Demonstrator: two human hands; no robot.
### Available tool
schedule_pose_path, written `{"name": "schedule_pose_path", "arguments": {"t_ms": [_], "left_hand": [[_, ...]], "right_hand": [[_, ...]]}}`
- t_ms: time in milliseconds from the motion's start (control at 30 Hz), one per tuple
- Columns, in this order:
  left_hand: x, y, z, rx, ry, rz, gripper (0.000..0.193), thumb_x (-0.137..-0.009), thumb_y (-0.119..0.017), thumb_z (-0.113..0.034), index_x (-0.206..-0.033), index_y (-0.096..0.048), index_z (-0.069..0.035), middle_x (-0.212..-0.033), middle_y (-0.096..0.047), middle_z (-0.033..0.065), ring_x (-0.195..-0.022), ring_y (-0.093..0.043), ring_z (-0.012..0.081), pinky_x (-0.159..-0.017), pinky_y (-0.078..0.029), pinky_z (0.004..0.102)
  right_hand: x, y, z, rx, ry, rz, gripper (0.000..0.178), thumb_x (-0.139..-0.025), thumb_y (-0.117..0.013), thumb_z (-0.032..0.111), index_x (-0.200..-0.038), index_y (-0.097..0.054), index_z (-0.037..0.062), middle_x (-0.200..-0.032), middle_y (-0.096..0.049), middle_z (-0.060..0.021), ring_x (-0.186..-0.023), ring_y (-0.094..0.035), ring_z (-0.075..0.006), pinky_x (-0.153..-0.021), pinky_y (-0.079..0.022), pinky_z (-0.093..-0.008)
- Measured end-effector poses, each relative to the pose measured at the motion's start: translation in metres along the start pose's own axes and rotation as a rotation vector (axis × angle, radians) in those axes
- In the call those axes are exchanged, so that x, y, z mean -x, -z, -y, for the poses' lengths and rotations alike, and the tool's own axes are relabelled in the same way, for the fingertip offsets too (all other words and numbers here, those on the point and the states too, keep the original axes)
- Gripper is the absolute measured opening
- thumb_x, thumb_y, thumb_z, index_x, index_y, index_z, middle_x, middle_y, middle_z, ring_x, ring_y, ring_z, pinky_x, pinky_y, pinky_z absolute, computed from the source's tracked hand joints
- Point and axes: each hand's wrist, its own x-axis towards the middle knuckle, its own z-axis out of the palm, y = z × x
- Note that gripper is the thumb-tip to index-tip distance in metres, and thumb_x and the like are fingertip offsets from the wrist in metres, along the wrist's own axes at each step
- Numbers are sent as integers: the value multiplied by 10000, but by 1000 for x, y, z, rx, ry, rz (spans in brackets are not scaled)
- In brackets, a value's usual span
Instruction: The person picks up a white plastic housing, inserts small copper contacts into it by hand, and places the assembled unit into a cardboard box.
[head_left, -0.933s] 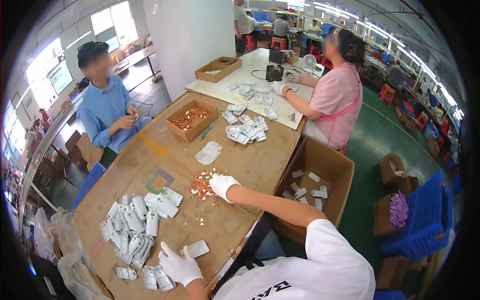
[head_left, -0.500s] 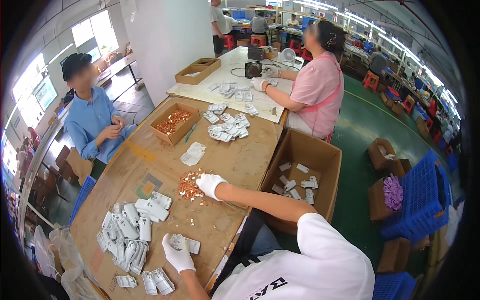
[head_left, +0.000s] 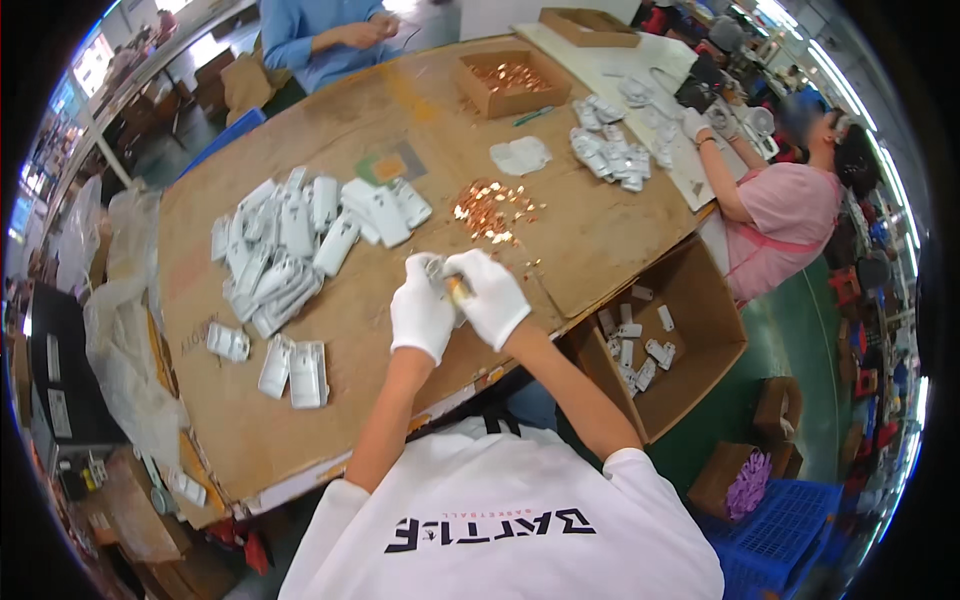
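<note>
Both my hands, in white gloves, meet above the near edge of the cardboard-covered table. My left hand (head_left: 418, 312) is closed round a light grey plastic casing (head_left: 435, 268), mostly hidden by the fingers. My right hand (head_left: 492, 298) is pressed against the casing, its fingers pinched together; whatever is between them is too small to name. Just beyond lies a loose pile of small copper-coloured metal pieces (head_left: 490, 208). A big heap of grey plastic casings (head_left: 285, 240) lies to the left, and a few open casings (head_left: 308, 375) rest nearer, hollow side up.
At the far side stands a cardboard box of copper pieces (head_left: 510, 82), beside a pen (head_left: 534, 116) and more casings (head_left: 610, 150). A large carton (head_left: 690, 365) with casings adjoins the table's right edge. A co-worker in pink (head_left: 785, 215) sits right; another in blue (head_left: 330, 40) is opposite.
My right hand has come back from the copper pile to my left hand. The casing has been lifted off the table in my left hand. My view has turned and tilted down.
</note>
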Motion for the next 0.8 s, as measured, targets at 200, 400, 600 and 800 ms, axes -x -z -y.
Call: {"name": "schedule_pose_path", "arguments": {"t_ms": [200, 400, 600, 800], "left_hand": [[6, 0, 25, 64, -12, 106, 377, -795, -681, -62, -1137, -524, -91, -924, -689, 221, -898, -676, 400, -753, -523, 441], [13, 3, 18, 20, -3, 94, 260, -848, -637, -61, -1097, -559, -56, -934, -689, 222, -914, -682, 378, -768, -518, 405], [9, 10, 11, -110, -114, 115, 333, -786, -677, -41, -1099, -570, -77, -936, -692, 214, -913, -666, 403, -769, -524, 446], [8, 11, 7, -185, -106, 144, 347, -768, -684, -26, -1095, -583, -83, -963, -692, 212, -928, -661, 404, -793, -527, 462]], "right_hand": [[1, -26, -5, 322, 171, 81, 114, -823, -583, 138, -924, -590, 88, -905, -552, -133, -849, -586, -318, -738, -501, -419], [2, -22, 0, 225, -15, 118, 80, -828, -596, 127, -897, -605, 87, -936, -559, -116, -921, -599, -328, -772, -510, -429], [-6, -9, 3, -286, -382, 76, 282, -813, -688, 120, -1059, -571, 48, -1069, -593, -134, -966, -618, -263, -860, -496, -361], [0, -11, -13, -224, -302, 259, 346, -846, -642, 106, -1178, -558, 58, -1139, -606, -164, -1079, -604, -313, -926, -481, -384]]}}
